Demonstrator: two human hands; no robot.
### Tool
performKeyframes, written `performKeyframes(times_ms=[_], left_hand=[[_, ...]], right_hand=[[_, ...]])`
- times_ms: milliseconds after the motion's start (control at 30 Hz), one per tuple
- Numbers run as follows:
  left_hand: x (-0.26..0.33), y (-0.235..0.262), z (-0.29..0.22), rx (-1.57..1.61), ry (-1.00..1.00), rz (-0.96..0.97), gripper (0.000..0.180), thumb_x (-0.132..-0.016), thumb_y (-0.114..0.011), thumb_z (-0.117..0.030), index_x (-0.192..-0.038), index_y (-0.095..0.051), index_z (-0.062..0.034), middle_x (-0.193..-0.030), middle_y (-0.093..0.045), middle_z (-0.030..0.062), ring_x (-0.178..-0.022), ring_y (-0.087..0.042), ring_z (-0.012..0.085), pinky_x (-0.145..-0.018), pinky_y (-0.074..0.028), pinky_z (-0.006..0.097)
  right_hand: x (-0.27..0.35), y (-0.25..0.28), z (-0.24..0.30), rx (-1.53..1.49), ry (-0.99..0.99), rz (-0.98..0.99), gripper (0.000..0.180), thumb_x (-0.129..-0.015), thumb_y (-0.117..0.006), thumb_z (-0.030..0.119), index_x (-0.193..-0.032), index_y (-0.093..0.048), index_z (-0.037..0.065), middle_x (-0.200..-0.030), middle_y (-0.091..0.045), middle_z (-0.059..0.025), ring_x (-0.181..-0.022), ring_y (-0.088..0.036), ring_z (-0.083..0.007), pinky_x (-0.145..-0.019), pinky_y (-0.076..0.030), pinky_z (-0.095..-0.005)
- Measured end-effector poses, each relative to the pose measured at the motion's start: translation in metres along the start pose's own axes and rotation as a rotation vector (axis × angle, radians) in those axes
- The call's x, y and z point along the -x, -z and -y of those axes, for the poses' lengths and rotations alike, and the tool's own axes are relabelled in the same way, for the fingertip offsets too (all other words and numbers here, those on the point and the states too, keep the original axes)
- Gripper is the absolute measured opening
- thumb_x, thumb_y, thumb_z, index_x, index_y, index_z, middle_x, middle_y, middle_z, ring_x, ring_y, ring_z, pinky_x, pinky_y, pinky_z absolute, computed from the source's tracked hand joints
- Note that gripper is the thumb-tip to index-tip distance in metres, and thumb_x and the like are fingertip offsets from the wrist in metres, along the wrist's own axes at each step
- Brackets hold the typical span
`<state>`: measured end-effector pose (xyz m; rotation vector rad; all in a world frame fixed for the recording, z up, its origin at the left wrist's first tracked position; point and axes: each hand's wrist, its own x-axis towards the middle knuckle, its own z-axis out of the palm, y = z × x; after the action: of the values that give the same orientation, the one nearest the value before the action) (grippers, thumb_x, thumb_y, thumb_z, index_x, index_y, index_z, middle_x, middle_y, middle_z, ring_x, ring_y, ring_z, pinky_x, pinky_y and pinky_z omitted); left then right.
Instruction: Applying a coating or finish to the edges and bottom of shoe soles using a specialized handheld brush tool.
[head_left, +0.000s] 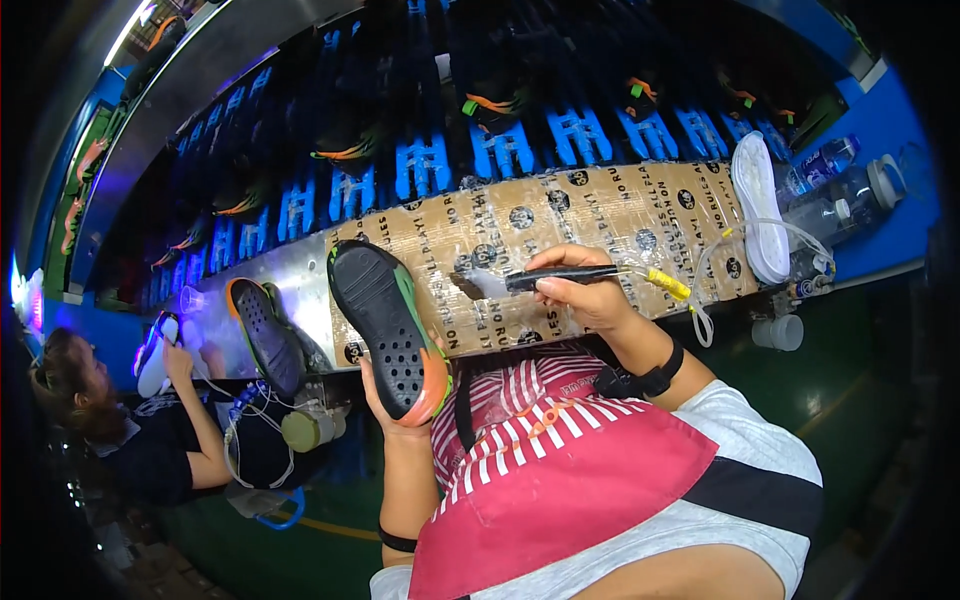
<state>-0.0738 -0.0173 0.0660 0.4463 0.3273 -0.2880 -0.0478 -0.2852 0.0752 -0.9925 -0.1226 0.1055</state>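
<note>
My left hand [395,405] grips a shoe [385,325] by its lower end, the black perforated sole facing up, with green and orange along its edge. My right hand [585,290] holds a black brush [530,281] level over the tape-covered work ledge [640,225]. The bristles point left toward the shoe, a short gap away. A yellow fitting and a clear tube [700,290] run from the brush's rear end. I wear a black wristband on each arm and a red striped apron.
A second dark shoe with an orange rim [262,335] lies on the ledge to the left. A white sole [760,205] and plastic bottles [835,190] sit at the right. Blue racks holding shoes [500,130] run behind. A co-worker [130,420] sits at the left with another shoe.
</note>
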Motion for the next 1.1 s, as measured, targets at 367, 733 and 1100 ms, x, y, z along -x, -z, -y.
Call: performKeyframes(times_ms=[367, 733, 1100], left_hand=[[0.021, 0.015, 0.005, -0.171, -0.065, 0.194, 0.067, -0.082, -0.043, -0.052, -0.127, -0.039, -0.0023, -0.119, -0.047, 0.0215, -0.110, -0.046, 0.0380, -0.090, -0.042, 0.047], [0.014, -0.002, 0.021, -0.139, 0.031, 0.282, 0.070, -0.085, -0.031, -0.061, -0.127, -0.039, -0.0052, -0.112, -0.053, 0.0187, -0.096, -0.056, 0.0363, -0.083, -0.047, 0.046], [0.013, 0.001, 0.028, -0.181, 0.135, 0.294, 0.056, -0.089, -0.036, -0.048, -0.128, -0.039, -0.0083, -0.124, -0.048, 0.0096, -0.111, -0.049, 0.0255, -0.095, -0.039, 0.040]], right_hand=[[-0.002, -0.024, 0.001, 0.174, -0.028, 0.022, 0.024, -0.076, -0.062, 0.004, -0.099, -0.058, -0.003, -0.084, -0.063, -0.0086, -0.071, -0.059, -0.0093, -0.063, -0.047, -0.0191], [-0.006, -0.080, 0.029, 0.482, 0.218, 0.170, 0.021, -0.072, -0.065, 0.006, -0.092, -0.063, -0.001, -0.076, -0.063, -0.0058, -0.063, -0.057, -0.0073, -0.055, -0.043, -0.0205], [-0.032, -0.107, 0.025, 0.999, 1.011, 0.000, 0.020, -0.064, -0.065, 0.005, -0.084, -0.059, 0.003, -0.066, -0.058, -0.0089, -0.056, -0.058, -0.0237, -0.049, -0.046, -0.0308]])
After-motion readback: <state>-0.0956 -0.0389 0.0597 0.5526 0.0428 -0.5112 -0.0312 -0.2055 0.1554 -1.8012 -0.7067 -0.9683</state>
